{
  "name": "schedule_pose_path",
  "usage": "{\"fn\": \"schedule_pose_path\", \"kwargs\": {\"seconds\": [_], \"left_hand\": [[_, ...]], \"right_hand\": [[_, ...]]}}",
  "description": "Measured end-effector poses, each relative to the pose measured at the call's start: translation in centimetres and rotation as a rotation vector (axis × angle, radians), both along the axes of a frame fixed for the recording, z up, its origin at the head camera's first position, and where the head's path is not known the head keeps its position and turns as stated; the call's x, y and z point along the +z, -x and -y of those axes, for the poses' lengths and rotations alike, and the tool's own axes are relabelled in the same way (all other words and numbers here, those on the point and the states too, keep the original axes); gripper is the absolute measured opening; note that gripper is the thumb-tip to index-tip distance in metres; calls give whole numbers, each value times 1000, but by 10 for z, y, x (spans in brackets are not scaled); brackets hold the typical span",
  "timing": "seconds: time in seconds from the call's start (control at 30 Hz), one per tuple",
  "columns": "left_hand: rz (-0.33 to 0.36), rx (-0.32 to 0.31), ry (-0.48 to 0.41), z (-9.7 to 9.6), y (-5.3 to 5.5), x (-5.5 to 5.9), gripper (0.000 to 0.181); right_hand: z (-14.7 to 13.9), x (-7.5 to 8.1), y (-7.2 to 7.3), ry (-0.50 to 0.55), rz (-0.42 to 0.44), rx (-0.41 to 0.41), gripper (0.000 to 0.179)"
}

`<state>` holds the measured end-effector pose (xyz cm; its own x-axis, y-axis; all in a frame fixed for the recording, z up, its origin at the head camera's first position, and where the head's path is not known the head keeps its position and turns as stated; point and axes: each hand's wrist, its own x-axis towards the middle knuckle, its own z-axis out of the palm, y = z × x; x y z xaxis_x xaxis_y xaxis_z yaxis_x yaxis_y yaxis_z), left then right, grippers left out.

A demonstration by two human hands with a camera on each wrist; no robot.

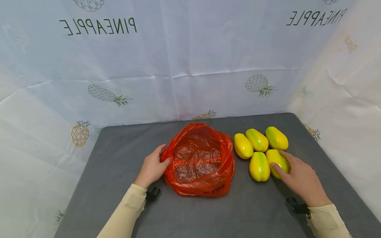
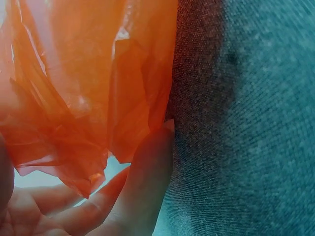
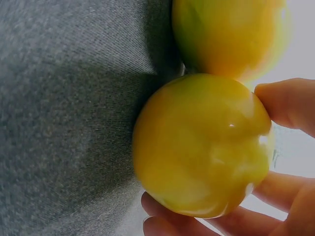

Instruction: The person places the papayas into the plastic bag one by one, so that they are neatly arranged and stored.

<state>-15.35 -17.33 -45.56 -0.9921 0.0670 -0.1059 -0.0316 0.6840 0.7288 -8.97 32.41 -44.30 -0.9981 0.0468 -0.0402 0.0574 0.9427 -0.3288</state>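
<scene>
A red plastic bag (image 1: 197, 185) stands on the dark table with its mouth spread open and turned up. At the bag's left side, my left hand (image 1: 151, 167) holds the edge between thumb and fingers; the left wrist view shows red film (image 2: 88, 88) between them. To the right of the bag lie several glossy yellow-green fruits that look like papayas. My right hand (image 1: 302, 178) has its thumb and fingers around the front right papaya (image 1: 275, 160), which is still among the others. Up close, the right wrist view shows this papaya (image 3: 202, 147) against the cloth, fingers curled about it.
Another papaya (image 1: 260, 167) is just left of the held one, with a papaya (image 1: 243, 146), a second (image 1: 257, 140) and a third (image 1: 276, 138) in the row behind. A white pineapple-print curtain (image 1: 190, 92) borders the grey tabletop (image 1: 119, 148) at the back and sides.
</scene>
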Motion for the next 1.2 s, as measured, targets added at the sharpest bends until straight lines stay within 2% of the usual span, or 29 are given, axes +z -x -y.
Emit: {"fn": "schedule_pose_path", "kwargs": {"seconds": [0.13, 0.27, 0.57, 0.77, 1.0, 1.2], "left_hand": [[-5, 5, 6, -1, -1, 0, 67], [-4, 9, 5, -1, -1, 1, 67], [-7, 19, 2, -1, -2, -1, 66], [-31, 12, 7, -2, -3, -1, 63], [-53, 16, 4, -3, -5, -1, 63], [-66, 24, -6, -7, -4, -4, 62]], "right_hand": [[-2, 2, 0, -10, 22, -3, 88], [-3, 10, -1, -11, 15, -9, 89], [14, 45, 4, 13, -122, 0, 84], [49, 61, 19, 66, -172, 57, 80], [105, 65, 41, 154, -196, 131, 77], [149, 66, 59, 207, -195, 229, 73]]}}
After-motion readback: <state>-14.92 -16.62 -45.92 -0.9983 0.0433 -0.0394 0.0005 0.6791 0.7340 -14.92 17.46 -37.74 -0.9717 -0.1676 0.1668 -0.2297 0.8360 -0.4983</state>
